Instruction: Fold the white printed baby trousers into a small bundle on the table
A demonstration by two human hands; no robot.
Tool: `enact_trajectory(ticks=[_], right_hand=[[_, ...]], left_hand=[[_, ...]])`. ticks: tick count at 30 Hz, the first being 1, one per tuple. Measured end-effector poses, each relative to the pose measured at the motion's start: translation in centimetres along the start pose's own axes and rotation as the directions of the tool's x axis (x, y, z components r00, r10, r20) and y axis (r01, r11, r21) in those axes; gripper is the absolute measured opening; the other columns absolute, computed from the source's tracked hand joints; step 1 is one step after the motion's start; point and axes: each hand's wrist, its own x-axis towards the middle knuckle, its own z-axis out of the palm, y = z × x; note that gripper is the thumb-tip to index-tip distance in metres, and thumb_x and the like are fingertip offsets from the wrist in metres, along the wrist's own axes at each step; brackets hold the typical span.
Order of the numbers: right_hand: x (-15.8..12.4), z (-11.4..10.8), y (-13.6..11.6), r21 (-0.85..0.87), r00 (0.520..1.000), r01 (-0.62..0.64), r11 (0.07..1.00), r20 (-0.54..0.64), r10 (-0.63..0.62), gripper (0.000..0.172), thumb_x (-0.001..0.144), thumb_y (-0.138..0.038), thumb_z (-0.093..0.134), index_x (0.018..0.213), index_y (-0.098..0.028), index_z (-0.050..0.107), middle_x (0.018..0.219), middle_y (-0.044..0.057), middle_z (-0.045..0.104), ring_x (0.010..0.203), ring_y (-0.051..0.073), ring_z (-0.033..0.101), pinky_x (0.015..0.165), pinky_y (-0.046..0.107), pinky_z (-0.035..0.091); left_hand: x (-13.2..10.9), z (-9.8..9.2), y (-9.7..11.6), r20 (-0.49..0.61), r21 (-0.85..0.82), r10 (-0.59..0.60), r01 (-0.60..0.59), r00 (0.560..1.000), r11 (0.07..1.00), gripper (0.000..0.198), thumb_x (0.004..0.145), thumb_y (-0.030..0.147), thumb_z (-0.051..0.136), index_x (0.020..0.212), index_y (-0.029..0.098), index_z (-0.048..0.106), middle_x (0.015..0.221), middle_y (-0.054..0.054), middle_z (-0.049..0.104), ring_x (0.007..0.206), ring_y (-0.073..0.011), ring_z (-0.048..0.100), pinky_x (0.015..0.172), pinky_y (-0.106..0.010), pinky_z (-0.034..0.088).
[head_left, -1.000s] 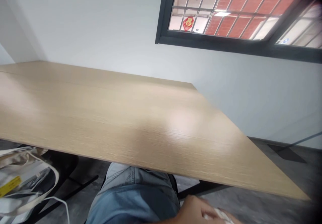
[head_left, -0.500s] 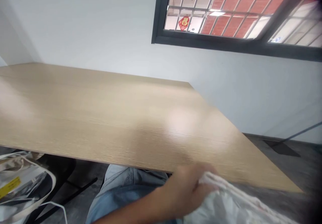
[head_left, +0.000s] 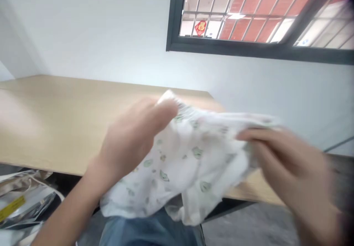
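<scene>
A pair of white shorts (head_left: 179, 161) with small green prints hangs between my two hands, in front of the table and above my lap. Its gathered elastic waist runs along the top, and the two legs dangle loosely. On the left, my left hand (head_left: 135, 131) is closed on one end of the waistband, thumb on the near side. My right hand (head_left: 287, 168) pinches the other end of the waist between thumb and fingers. Both hands are somewhat blurred by motion, and the far side of the shorts is hidden.
A light wooden table (head_left: 69, 120) stretches before me against a white wall. At the lower left is an open bag (head_left: 24, 194) with pale straps and a yellow label inside. A barred window (head_left: 243, 13) with a dark frame is at the upper right.
The shorts have come up from the lower right to the middle, now spread between both hands. My left hand has risen with them; my right hand has come into view.
</scene>
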Motion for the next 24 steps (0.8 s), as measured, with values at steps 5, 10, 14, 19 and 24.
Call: enact_trajectory(ticks=[5, 10, 14, 19, 24], right_hand=[[5.8, 6.7, -1.6, -0.033, 0.961, 0.251, 0.967, 0.130, -0.245, 0.035, 0.086, -0.012, 0.030, 0.103, -0.022, 0.058, 0.104, 0.005, 0.059, 0.092, 0.019, 0.057, 0.076, 0.031, 0.047], [8.0, 12.6, -1.5, -0.432, 0.938, 0.273, 0.860, 0.317, -0.139, 0.031, 0.093, -0.017, 0.030, 0.112, -0.013, 0.054, 0.112, 0.015, 0.053, 0.096, 0.026, 0.050, 0.077, 0.034, 0.043], [10.5, 14.1, -1.0, -0.488, 0.964, 0.176, 0.855, 0.260, -0.050, 0.034, 0.094, -0.017, 0.028, 0.121, -0.014, 0.048, 0.118, 0.017, 0.048, 0.103, 0.029, 0.045, 0.077, 0.037, 0.043], [15.4, 15.4, 1.2, -0.449, 0.976, 0.041, 0.893, 0.210, 0.061, 0.038, 0.096, -0.026, 0.025, 0.129, -0.021, 0.044, 0.126, 0.015, 0.042, 0.110, 0.030, 0.042, 0.083, 0.043, 0.042], [17.8, 16.1, 3.0, -0.389, 0.970, -0.072, 0.919, 0.185, 0.154, 0.040, 0.096, -0.029, 0.024, 0.132, -0.030, 0.041, 0.122, 0.013, 0.045, 0.112, 0.029, 0.042, 0.088, 0.048, 0.039]], left_hand=[[-2.4, 3.9, -5.0, 0.595, 0.264, -0.047, -0.140, 0.803, 0.954, 0.031, 0.082, 0.009, 0.033, 0.096, 0.021, 0.057, 0.098, -0.002, 0.055, 0.066, -0.0120, 0.052, 0.058, -0.023, 0.040], [-3.1, 8.8, -8.0, 0.689, 0.323, -0.102, -0.178, 0.717, 0.929, 0.038, 0.082, 0.002, 0.036, 0.109, 0.020, 0.056, 0.109, -0.007, 0.056, 0.086, -0.0197, 0.057, 0.070, -0.028, 0.045], [-2.0, 12.9, -8.8, 0.622, 0.443, -0.214, -0.114, 0.753, 0.889, 0.030, 0.089, 0.015, 0.045, 0.118, 0.016, 0.050, 0.119, -0.011, 0.051, 0.102, -0.0242, 0.053, 0.082, -0.041, 0.046], [1.6, 17.2, -9.4, 0.570, 0.504, -0.295, -0.042, 0.767, 0.863, 0.033, 0.088, 0.032, 0.054, 0.116, 0.015, 0.051, 0.117, -0.009, 0.053, 0.100, -0.0213, 0.055, 0.083, -0.042, 0.049], [4.1, 18.7, -10.5, 0.584, 0.465, -0.295, -0.014, 0.756, 0.885, 0.034, 0.088, 0.032, 0.053, 0.118, 0.016, 0.050, 0.119, -0.009, 0.052, 0.102, -0.0220, 0.055, 0.084, -0.043, 0.048]])
